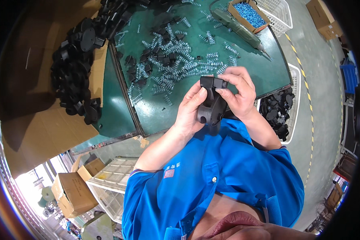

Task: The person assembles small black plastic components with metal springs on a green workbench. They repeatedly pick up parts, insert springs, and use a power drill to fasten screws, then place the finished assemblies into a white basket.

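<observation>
My left hand [190, 106] is wrapped round a black plastic part [212, 110] with a rounded body and a squared upper end, held over the near edge of the green table [156, 120]. Thumb and fingers of my right hand [242, 90] close on a small black block [220, 83] at the part's upper end. Whether the block is separate or attached, I cannot tell. Just beyond my hands lies a loose heap of metal coil springs [180, 54], with small black plastic pieces [170, 59] mixed in.
A green power screwdriver [236, 29] lies at the far right, beside a cardboard box [265, 27] of blue screws. Black parts [74, 68] are heaped on cardboard [98, 76] at left. A white basket [295, 100] of black parts stands off the table's right edge.
</observation>
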`<action>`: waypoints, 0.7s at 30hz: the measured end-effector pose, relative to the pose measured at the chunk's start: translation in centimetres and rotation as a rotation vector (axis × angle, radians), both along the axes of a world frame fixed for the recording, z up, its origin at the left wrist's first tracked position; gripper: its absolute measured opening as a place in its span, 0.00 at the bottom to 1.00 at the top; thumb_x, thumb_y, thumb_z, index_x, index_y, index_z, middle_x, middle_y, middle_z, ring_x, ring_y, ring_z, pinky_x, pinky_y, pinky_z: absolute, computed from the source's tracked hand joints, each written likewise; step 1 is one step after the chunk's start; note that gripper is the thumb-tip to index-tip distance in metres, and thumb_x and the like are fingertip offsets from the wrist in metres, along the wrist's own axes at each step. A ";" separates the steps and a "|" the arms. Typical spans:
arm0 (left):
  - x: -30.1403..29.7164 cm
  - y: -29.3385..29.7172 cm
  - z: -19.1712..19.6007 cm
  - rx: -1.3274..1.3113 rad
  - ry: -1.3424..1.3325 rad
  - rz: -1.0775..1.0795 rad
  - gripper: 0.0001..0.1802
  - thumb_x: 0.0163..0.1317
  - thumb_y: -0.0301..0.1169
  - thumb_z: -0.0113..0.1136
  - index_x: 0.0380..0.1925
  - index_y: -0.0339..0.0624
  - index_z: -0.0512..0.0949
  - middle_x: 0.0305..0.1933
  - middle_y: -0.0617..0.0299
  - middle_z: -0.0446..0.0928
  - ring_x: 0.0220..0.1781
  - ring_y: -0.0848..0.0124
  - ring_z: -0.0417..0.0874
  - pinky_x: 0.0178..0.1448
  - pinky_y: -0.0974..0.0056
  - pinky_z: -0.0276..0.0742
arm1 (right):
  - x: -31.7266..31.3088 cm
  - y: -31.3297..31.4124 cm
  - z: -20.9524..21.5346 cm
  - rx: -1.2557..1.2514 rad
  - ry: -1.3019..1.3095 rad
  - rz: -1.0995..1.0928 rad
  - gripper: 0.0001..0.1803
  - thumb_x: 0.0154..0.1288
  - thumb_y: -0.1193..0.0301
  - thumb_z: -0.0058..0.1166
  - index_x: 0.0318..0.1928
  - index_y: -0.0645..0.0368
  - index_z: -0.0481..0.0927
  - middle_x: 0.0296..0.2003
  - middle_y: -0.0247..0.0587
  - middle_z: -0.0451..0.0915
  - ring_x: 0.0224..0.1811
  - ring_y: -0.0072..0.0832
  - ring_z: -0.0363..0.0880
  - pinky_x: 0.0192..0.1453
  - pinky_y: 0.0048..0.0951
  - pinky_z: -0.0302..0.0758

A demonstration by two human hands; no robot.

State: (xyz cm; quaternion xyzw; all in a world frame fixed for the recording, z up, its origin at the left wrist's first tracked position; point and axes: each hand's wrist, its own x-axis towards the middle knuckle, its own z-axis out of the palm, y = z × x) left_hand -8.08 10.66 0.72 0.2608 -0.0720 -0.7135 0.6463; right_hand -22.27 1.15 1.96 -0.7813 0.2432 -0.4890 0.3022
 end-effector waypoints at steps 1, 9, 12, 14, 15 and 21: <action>0.3 0.0 -0.6 -0.019 -0.009 0.002 0.24 0.71 0.35 0.58 0.64 0.41 0.71 0.55 0.60 0.78 0.55 0.71 0.80 0.59 0.63 0.79 | -0.3 0.1 0.5 0.034 0.059 0.020 0.17 0.56 0.71 0.68 0.45 0.62 0.82 0.36 0.43 0.81 0.34 0.39 0.80 0.42 0.35 0.78; 1.1 -0.3 -1.8 -0.090 -0.352 0.062 0.24 0.65 0.28 0.65 0.60 0.35 0.75 0.50 0.63 0.80 0.49 0.77 0.79 0.53 0.70 0.78 | -1.1 0.3 3.6 -0.007 0.495 0.044 0.17 0.53 0.75 0.66 0.46 0.60 0.82 0.31 0.43 0.80 0.31 0.42 0.79 0.33 0.39 0.76; 2.0 -0.7 -1.5 -0.104 -0.514 -0.047 0.23 0.65 0.28 0.65 0.59 0.33 0.75 0.49 0.63 0.80 0.46 0.77 0.80 0.52 0.70 0.78 | -1.4 -0.2 3.5 0.052 0.566 0.089 0.17 0.54 0.75 0.66 0.46 0.59 0.82 0.28 0.42 0.78 0.28 0.42 0.79 0.31 0.39 0.75; 2.0 -0.8 -1.2 -0.061 -0.319 -0.066 0.21 0.66 0.29 0.64 0.57 0.33 0.76 0.48 0.63 0.80 0.45 0.78 0.79 0.51 0.70 0.78 | -0.9 0.1 2.2 0.061 0.368 0.044 0.16 0.55 0.74 0.67 0.45 0.60 0.82 0.28 0.42 0.79 0.26 0.41 0.78 0.30 0.38 0.74; 1.7 -0.9 -0.8 -0.032 -0.235 -0.060 0.21 0.66 0.29 0.64 0.57 0.33 0.76 0.48 0.63 0.80 0.45 0.78 0.79 0.51 0.71 0.78 | -0.6 0.3 1.4 0.064 0.269 0.015 0.16 0.55 0.74 0.67 0.45 0.60 0.82 0.28 0.42 0.79 0.26 0.41 0.78 0.30 0.38 0.74; 3.3 -3.3 -0.9 -0.145 -1.031 -0.301 0.22 0.53 0.33 0.73 0.48 0.37 0.82 0.42 0.61 0.81 0.45 0.68 0.80 0.51 0.60 0.76 | -2.9 -1.5 -3.0 0.038 0.234 0.106 0.11 0.50 0.71 0.69 0.35 0.59 0.84 0.27 0.38 0.80 0.25 0.38 0.79 0.28 0.35 0.72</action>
